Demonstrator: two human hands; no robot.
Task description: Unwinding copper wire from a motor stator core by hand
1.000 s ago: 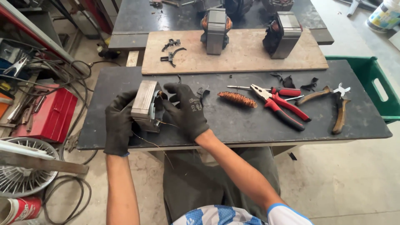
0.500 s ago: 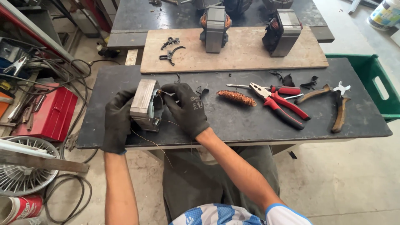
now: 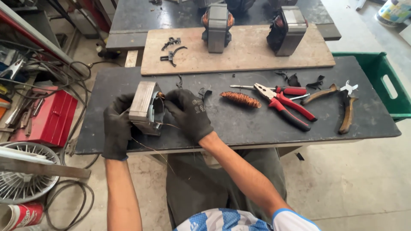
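My left hand (image 3: 114, 126), in a black glove, grips a grey laminated steel motor core (image 3: 144, 107) from its left side, holding it upright on the dark workbench (image 3: 257, 124). My right hand (image 3: 188, 113), also gloved, presses against the core's right face where copper wire strands stick out; thin wires trail down past the bench edge. A loose bundle of copper winding (image 3: 240, 99) lies just right of my right hand.
Red-handled pliers (image 3: 284, 105), a red screwdriver (image 3: 282, 90) and brown-handled pliers (image 3: 344, 107) lie on the bench's right half. Two more wound cores (image 3: 219, 28) (image 3: 287, 30) stand on a wooden board (image 3: 239, 57) behind. Red toolbox (image 3: 47, 115) at left, green crate (image 3: 385, 83) at right.
Both hands and the core have stayed in nearly the same place; my right hand's fingers have shifted slightly on the core's wire side.
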